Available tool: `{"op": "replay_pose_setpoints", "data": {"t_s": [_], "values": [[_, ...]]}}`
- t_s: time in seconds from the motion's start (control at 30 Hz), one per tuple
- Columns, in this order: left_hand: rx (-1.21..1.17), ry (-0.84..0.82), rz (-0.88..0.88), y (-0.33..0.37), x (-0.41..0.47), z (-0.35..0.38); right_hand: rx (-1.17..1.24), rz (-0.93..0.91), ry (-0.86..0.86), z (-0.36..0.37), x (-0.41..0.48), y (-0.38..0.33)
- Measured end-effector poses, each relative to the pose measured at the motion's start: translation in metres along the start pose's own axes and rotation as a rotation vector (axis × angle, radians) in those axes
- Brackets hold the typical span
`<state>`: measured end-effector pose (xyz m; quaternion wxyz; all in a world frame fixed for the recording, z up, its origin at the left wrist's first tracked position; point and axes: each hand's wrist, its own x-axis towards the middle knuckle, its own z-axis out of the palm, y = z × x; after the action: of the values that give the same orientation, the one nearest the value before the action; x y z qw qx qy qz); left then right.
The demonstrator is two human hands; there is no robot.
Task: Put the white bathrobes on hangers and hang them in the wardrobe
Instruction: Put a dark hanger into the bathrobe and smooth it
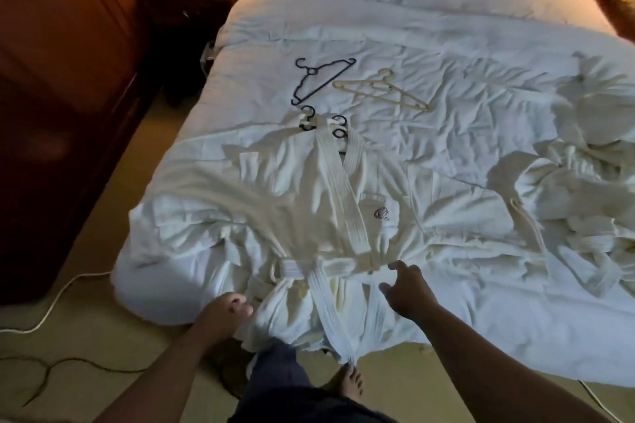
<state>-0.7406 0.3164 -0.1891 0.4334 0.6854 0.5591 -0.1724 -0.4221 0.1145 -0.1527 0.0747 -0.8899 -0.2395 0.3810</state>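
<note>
A white waffle-cotton bathrobe [309, 189] lies front-up across the near corner of the bed [446, 45]. Its white belt [309, 268] is tied at the waist and its skirt hangs over the bed's edge. Black plastic hanger hooks [307, 118] poke out at the robe's collar.

The left hand [225, 311] is at the robe's lower left edge, its grip closed on the fabric. The right hand [407, 288] is just right of the belt knot, its grip apart and holding nothing; whether a fingertip touches the cloth I cannot tell.

Beyond the robe's collar a loose black plastic hanger [319, 79] lies on the duvet, with cream plastic hangers [381, 91] just to its right. Well to the robe's right sits a crumpled heap of more white bathrobes [584, 182]. Left of the robe, off the bed, stands a dark wooden wardrobe [51, 79].
</note>
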Motion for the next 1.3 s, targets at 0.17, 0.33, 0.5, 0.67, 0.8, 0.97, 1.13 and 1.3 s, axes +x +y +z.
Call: {"op": "replay_pose_setpoints", "data": {"t_s": [0.17, 0.33, 0.5, 0.67, 0.8, 0.97, 1.13, 1.3], "values": [[-0.049, 0.019, -0.038, -0.010, 0.040, -0.047, 0.064, -0.136, -0.027, -0.010, 0.019, -0.063], [-0.166, 0.016, 0.097, 0.025, 0.088, -0.092, 0.062, -0.146, -0.038, -0.008, 0.040, -0.110], [-0.307, -0.039, 0.043, 0.060, 0.122, -0.109, 0.221, -0.121, 0.004, 0.000, 0.040, -0.147], [-0.624, -0.180, -0.077, 0.073, 0.148, -0.101, 0.365, -0.055, 0.020, 0.001, 0.017, -0.147], [-0.799, -0.166, -0.022, 0.073, 0.174, -0.084, 0.419, 0.045, 0.054, 0.005, -0.006, -0.137], [-1.202, -0.115, -0.250, 0.099, 0.179, -0.088, 0.425, 0.121, 0.028, 0.019, -0.014, -0.137], [-1.333, 0.029, -0.223, 0.091, 0.199, -0.128, 0.419, 0.070, -0.017, 0.018, 0.008, -0.155], [-1.282, 0.067, -0.217, 0.056, 0.210, -0.161, 0.470, 0.018, 0.007, 0.025, 0.020, -0.167]]}}
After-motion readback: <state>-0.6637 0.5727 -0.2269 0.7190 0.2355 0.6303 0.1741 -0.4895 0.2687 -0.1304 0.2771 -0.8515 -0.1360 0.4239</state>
